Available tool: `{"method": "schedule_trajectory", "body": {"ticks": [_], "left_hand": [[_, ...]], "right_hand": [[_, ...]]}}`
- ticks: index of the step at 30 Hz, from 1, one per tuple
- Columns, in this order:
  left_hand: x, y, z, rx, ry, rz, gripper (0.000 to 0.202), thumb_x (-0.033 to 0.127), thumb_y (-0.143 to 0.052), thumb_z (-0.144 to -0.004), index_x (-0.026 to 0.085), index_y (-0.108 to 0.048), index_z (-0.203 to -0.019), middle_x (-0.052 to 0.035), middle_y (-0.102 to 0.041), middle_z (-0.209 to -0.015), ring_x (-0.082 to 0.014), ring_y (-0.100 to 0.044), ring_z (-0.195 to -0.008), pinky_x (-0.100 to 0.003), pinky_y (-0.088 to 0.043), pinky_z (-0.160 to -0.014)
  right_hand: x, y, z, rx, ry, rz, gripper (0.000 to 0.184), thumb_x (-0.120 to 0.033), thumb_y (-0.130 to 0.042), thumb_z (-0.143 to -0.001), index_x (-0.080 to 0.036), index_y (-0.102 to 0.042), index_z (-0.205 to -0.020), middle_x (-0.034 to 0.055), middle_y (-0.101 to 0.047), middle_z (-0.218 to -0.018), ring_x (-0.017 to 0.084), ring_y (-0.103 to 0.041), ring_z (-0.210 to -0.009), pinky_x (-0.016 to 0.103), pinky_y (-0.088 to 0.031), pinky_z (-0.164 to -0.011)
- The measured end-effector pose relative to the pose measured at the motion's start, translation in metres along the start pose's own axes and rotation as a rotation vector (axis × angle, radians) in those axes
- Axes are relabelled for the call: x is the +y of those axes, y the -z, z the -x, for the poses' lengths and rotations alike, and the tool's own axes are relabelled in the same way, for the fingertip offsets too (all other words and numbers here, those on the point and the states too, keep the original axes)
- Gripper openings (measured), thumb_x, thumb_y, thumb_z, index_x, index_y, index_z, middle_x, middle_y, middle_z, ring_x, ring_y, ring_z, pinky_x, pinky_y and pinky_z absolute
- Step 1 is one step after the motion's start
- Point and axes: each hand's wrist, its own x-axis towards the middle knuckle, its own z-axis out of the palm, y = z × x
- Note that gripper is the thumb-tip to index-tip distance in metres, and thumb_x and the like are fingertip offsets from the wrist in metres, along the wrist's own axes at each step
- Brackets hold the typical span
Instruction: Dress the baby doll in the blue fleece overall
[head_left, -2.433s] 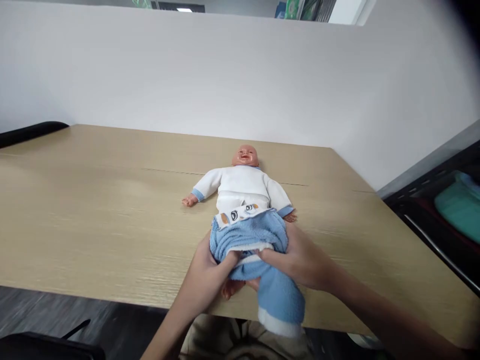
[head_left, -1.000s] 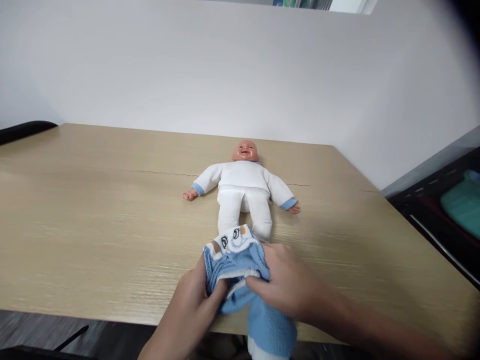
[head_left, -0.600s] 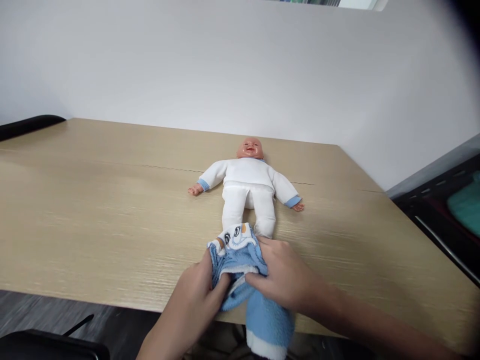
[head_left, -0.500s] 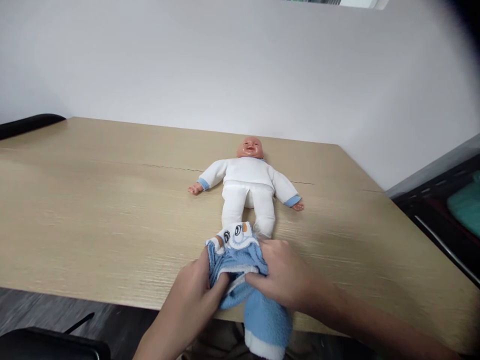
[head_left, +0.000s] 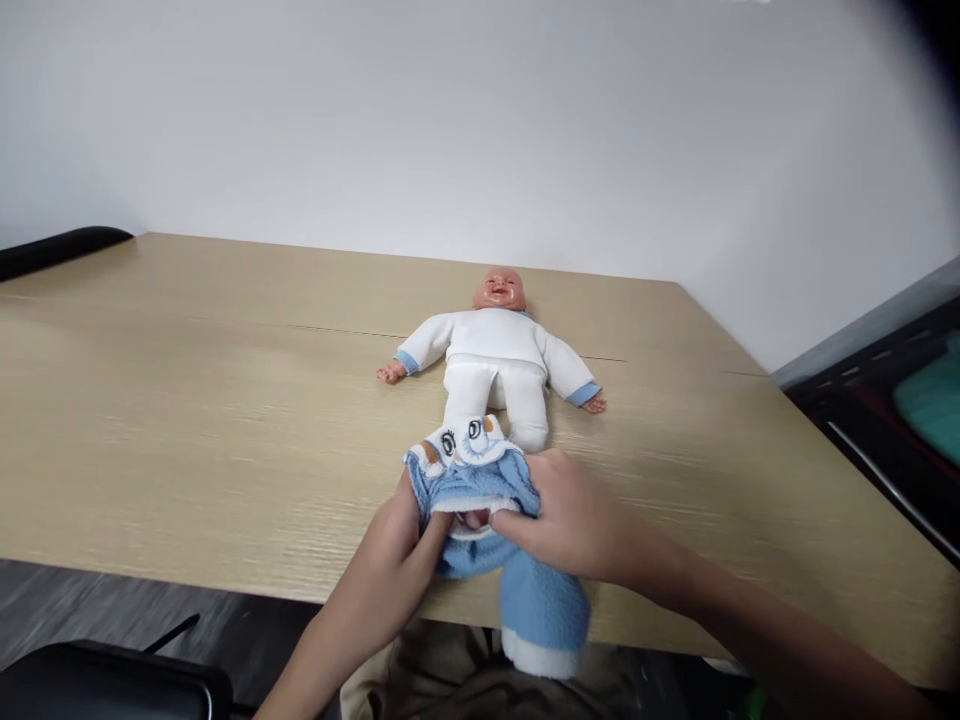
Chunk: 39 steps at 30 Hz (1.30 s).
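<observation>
A baby doll (head_left: 496, 340) in a white top with blue cuffs lies face up, its legs toward me. Over its lower leg sits a pair of blue fleece doll trousers (head_left: 480, 485) with white trim and embroidered eyes. My left hand (head_left: 405, 530) grips the left side of the bunched fabric, thumb at the white-edged opening. The opposite side is pinched by my right hand (head_left: 566, 520), its thumb also at that rim. Something skin-coloured shows inside the opening; whether it is toes or fingers I cannot tell. One blue trouser leg (head_left: 545, 610) with a white cuff hangs over the table edge.
The doll lies on a light wooden table (head_left: 225, 420) against a pale wall (head_left: 375, 120). A black chair part (head_left: 112, 685) is at the lower left. At the right stands a dark frame (head_left: 885, 420) with something teal in it.
Both hands and the trousers have shifted slightly up the view, toward the doll. The rim is now spread wider, and something skin-coloured has come into view inside it.
</observation>
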Motion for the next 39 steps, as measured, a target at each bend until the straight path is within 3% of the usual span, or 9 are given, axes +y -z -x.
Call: {"method": "schedule_trajectory", "body": {"ticks": [4,8,13,17,20,25,29,35,39], "left_hand": [[-0.005,0.002,-0.001,-0.04,0.055,-0.124,0.041,0.046,-0.042,-0.112,0.023,-0.052,-0.144,-0.0162,-0.071,-0.139,-0.0358,-0.067,-0.133,-0.052,-0.052,-0.111],[-0.012,0.002,-0.003,-0.068,0.108,-0.215,0.039,0.046,-0.043,-0.111,0.021,-0.054,-0.139,-0.0163,-0.077,-0.124,-0.0365,-0.074,-0.114,-0.05,-0.053,-0.101],[-0.017,0.003,-0.005,-0.077,0.108,-0.437,0.028,0.042,-0.045,-0.107,0.02,-0.064,-0.11,-0.0146,-0.078,-0.102,-0.0363,-0.073,-0.098,-0.048,-0.053,-0.091],[-0.022,0.003,-0.004,-0.099,0.028,-0.396,0.025,0.042,-0.052,-0.102,0.022,-0.065,-0.106,-0.0142,-0.076,-0.11,-0.0364,-0.068,-0.106,-0.052,-0.052,-0.098],[-0.031,-0.003,0.002,-0.038,-0.02,-0.343,0.024,0.039,-0.055,-0.099,0.021,-0.066,-0.112,-0.0162,-0.073,-0.121,-0.0378,-0.066,-0.115,-0.057,-0.051,-0.104],[-0.047,-0.017,0.01,0.037,-0.045,-0.156,0.045,0.037,-0.058,-0.101,0.023,-0.058,-0.143,-0.0176,-0.066,-0.148,-0.0386,-0.061,-0.138,-0.06,-0.048,-0.116],[-0.053,-0.02,0.008,0.095,-0.026,0.018,0.048,0.038,-0.058,-0.105,0.023,-0.05,-0.15,-0.0166,-0.067,-0.147,-0.0344,-0.065,-0.134,-0.057,-0.049,-0.116],[-0.047,-0.019,-0.012,0.211,-0.158,0.028,0.033,0.038,-0.054,-0.11,0.023,-0.057,-0.14,-0.0162,-0.066,-0.147,-0.0339,-0.061,-0.139,-0.056,-0.046,-0.118],[-0.041,-0.011,-0.028,0.269,-0.218,-0.056,0.032,0.04,-0.053,-0.111,0.023,-0.06,-0.137,-0.0154,-0.067,-0.142,-0.0341,-0.06,-0.135,-0.056,-0.046,-0.117]], "right_hand": [[0.002,-0.001,-0.002,-0.047,0.003,-0.014,0.01,-0.026,-0.071,-0.091,-0.022,-0.069,-0.083,0.0022,-0.077,-0.082,0.02,-0.064,-0.072,0.032,-0.044,-0.07],[0.005,-0.002,-0.006,-0.042,0.024,0.012,0.003,-0.021,-0.068,-0.092,-0.021,-0.071,-0.092,0.0046,-0.08,-0.099,0.024,-0.071,-0.088,0.035,-0.048,-0.082],[0.01,-0.005,-0.008,-0.024,0.051,0.089,0.02,-0.024,-0.069,-0.091,-0.019,-0.07,-0.111,0.0102,-0.076,-0.118,0.029,-0.07,-0.108,0.042,-0.05,-0.097],[0.005,-0.005,-0.005,-0.078,-0.05,0.178,0.038,-0.029,-0.07,-0.089,-0.017,-0.064,-0.125,0.0136,-0.076,-0.118,0.034,-0.072,-0.105,0.046,-0.053,-0.09],[0.0,-0.006,-0.002,-0.141,-0.135,0.228,0.048,-0.03,-0.068,-0.088,-0.015,-0.059,-0.133,0.0167,-0.077,-0.114,0.039,-0.072,-0.102,0.049,-0.054,-0.084],[0.004,-0.008,0.0,-0.148,-0.066,0.091,0.061,-0.021,-0.067,-0.085,-0.015,-0.056,-0.144,0.019,-0.072,-0.136,0.039,-0.069,-0.122,0.055,-0.053,-0.103],[0.016,-0.01,0.001,-0.081,-0.033,-0.027,0.055,-0.018,-0.068,-0.082,-0.017,-0.062,-0.136,0.0156,-0.076,-0.129,0.036,-0.071,-0.117,0.053,-0.054,-0.103],[0.027,-0.012,-0.006,0.078,0.015,-0.157,0.028,-0.017,-0.072,-0.08,-0.022,-0.07,-0.107,0.0047,-0.08,-0.102,0.027,-0.073,-0.09,0.04,-0.055,-0.085],[0.036,-0.008,-0.019,0.151,0.119,-0.131,0.023,-0.016,-0.075,-0.081,-0.022,-0.07,-0.103,0.0063,-0.079,-0.111,0.027,-0.073,-0.099,0.04,-0.055,-0.09]]}}
